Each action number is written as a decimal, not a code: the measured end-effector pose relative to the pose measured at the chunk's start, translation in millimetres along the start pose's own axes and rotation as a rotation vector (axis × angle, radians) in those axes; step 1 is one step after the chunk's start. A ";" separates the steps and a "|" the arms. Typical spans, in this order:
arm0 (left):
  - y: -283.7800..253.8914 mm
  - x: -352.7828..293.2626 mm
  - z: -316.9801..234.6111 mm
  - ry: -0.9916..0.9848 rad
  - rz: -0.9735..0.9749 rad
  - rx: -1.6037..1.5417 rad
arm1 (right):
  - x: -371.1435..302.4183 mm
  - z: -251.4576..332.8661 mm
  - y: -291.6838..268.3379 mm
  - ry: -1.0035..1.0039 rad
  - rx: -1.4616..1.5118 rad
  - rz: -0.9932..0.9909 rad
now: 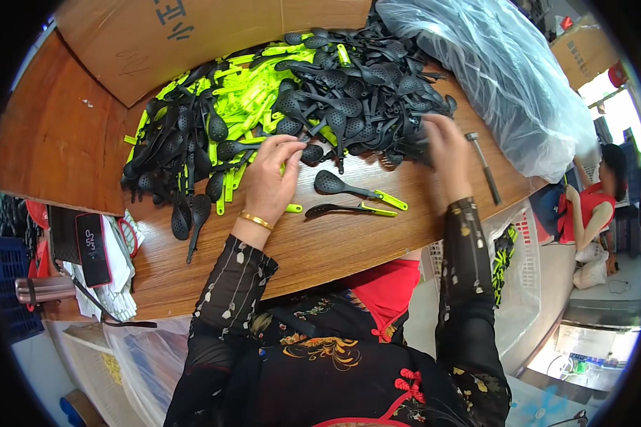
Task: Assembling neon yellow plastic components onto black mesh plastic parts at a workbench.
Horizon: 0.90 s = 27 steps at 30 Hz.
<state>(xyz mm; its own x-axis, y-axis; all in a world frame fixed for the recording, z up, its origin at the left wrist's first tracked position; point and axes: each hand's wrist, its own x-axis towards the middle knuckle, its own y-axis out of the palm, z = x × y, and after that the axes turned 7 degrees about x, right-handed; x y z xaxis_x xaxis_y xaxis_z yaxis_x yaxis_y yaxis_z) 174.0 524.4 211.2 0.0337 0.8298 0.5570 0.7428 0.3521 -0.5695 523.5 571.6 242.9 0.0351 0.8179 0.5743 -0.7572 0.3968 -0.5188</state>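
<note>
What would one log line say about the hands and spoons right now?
left hand: on spoon pile | right hand: at pile's right edge, blurred | two spoons apart on table | hammer right

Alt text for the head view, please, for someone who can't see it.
A person's left hand and right hand reach into a heap of black slotted spoons and green handles on a wooden table. Two assembled spoons lie between the hands; a hammer rests nearby.

Wooden table [320,249], bright window [623,114]
</note>
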 end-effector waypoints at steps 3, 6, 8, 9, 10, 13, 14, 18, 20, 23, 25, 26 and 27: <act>0.4 -7.3 3.2 -0.299 0.164 -0.396 | -7.1 87.4 73.3 -0.034 -0.178 0.435; 11.6 -11.7 11.2 -0.590 0.375 -0.876 | -13.7 96.2 116.5 -0.096 -0.231 0.441; 8.6 -16.4 23.5 -0.641 0.387 -1.024 | -13.2 109.1 126.7 -0.120 -0.325 0.422; 5.6 -14.8 21.7 -0.670 0.379 -1.065 | -12.9 109.8 127.0 -0.085 -0.350 0.456; -2.7 -13.2 22.0 -0.703 0.361 -1.100 | -13.5 125.9 127.3 -0.074 -0.309 0.492; -19.1 -11.2 29.7 -0.783 0.310 -1.242 | -16.4 163.4 145.2 -0.387 -0.016 0.434; -25.5 -13.7 33.9 -0.741 0.231 -1.245 | -13.7 170.4 155.8 -0.376 0.025 0.477; -40.7 -11.0 46.9 -0.806 0.001 -1.243 | 25.9 179.9 193.7 -0.471 0.217 0.710; -48.8 -8.4 54.4 -0.805 -0.164 -1.281 | 45.0 189.2 214.7 -0.334 0.380 0.798; -55.1 -3.4 61.5 -0.802 -0.417 -1.420 | 50.7 189.9 253.4 -0.065 0.270 0.647; -57.2 -2.1 65.9 -0.818 -0.447 -1.398 | 47.8 188.6 277.1 -0.682 -0.042 0.563; -55.8 -0.4 66.3 -0.830 -0.462 -1.404 | 44.3 185.1 282.7 -0.623 -0.139 0.593; -55.7 -1.1 68.8 -0.814 -0.463 -1.410 | 45.0 184.2 287.2 -0.597 -0.140 0.584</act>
<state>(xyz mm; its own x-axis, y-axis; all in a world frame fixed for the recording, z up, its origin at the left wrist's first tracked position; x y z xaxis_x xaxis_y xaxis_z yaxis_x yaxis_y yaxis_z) 86.6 533.7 200.7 -0.3354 0.9249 -0.1788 0.5808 0.3525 0.7337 187.5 645.6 236.4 -0.7168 0.5658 0.4076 -0.4576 0.0594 -0.8872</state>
